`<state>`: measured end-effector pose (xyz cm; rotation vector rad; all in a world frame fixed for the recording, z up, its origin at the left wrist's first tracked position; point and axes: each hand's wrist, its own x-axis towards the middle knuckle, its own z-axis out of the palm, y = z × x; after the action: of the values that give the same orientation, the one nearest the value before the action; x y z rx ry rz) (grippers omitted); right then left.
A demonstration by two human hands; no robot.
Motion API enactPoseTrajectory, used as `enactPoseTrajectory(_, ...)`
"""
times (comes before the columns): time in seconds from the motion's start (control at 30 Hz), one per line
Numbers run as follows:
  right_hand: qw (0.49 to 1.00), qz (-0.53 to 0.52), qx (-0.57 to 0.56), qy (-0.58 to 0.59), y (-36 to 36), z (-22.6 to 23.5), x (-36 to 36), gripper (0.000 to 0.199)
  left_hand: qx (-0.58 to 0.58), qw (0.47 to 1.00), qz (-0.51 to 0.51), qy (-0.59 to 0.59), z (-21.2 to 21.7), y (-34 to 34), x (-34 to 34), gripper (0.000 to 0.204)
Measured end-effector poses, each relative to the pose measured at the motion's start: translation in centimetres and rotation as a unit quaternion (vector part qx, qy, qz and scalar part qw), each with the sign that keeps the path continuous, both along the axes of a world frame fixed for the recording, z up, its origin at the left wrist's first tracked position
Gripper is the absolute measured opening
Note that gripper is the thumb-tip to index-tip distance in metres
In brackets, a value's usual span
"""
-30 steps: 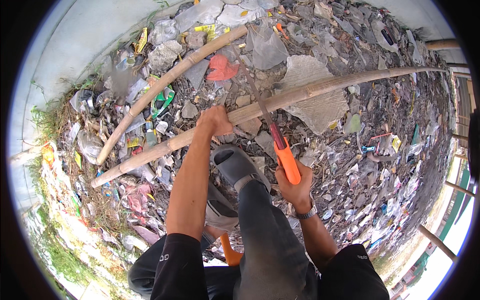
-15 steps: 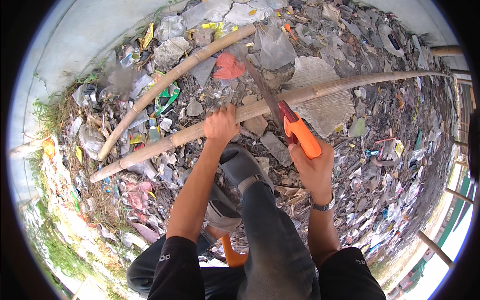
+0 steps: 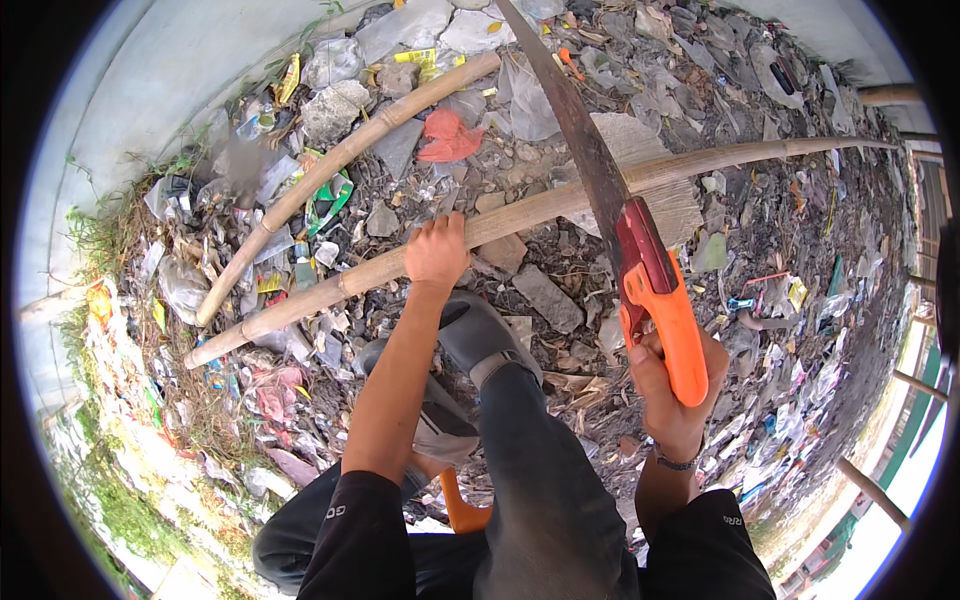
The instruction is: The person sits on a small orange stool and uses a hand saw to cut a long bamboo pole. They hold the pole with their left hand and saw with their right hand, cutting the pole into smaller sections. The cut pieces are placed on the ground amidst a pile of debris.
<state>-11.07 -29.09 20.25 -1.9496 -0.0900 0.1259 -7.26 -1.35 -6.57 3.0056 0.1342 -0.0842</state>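
My left hand (image 3: pixel 436 252) is closed around a long bamboo pole (image 3: pixel 530 210), which slants from the lower left up to the far right. In my right hand (image 3: pixel 682 385) is a handsaw (image 3: pixel 575 110) with a rusty, toothed blade and an orange and dark red handle. The blade crosses over the pole to the right of my left hand, its tip pointing toward the far side. Whether its teeth touch the bamboo I cannot tell. A grey ribbed slab (image 3: pixel 675 212) lies under the pole near the saw.
Another bamboo pole (image 3: pixel 345 150) rests on the litter-strewn ground at the left. My grey boots (image 3: pixel 485 335) are close to the held pole. Between my legs is an orange curved object (image 3: pixel 463 508). A pale wall (image 3: pixel 140 130) borders the left side, and stones (image 3: pixel 548 298) lie about.
My right hand has pulled back toward me and a little right, bringing the saw with it. More of the blade now shows. My left hand has barely moved on the pole.
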Motion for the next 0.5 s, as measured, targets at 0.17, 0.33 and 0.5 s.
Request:
enactPoseTrajectory(0.17,0.999,-0.007,-0.03,0.032,-2.4,-3.7,-3.9,0.024,-0.059,0.984,0.002,0.168,4.4,0.6,3.5,0.037)
enactPoseTrajectory(0.33,0.997,-0.041,-0.027,0.067,-0.7,-7.2,-6.5,0.012,-0.078,0.983,0.013,0.163,4.3,1.2,4.2,0.034)
enactPoseTrajectory(0.5,0.994,-0.039,-0.037,0.094,-0.7,-7.0,-7.0,0.011,-0.089,0.985,0.013,0.145,4.0,1.3,4.0,0.031)
